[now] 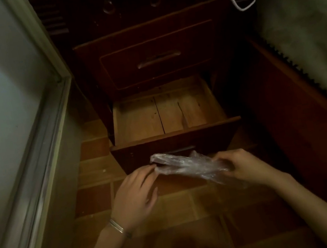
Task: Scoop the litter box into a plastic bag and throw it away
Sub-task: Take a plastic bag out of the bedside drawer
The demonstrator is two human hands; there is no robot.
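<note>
While the bottom wooden drawer [167, 112] stands open, left hand [134, 193] and right hand [245, 167] each pinch the crumpled clear plastic bag [189, 166]. Thin, limp, probably slippery. Best gripped at its mouth edge.

Clear crinkly plastic bag [189, 166]; matt wood drawer [174, 141].

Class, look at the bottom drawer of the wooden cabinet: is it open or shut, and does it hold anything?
Open and empty: the bottom drawer is pulled out, and its bare wooden floor shows, with nothing on it.

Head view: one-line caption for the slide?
Both hands, left hand and right hand, hold a crumpled clear plastic bag in front of an open, empty wooden drawer.
</note>
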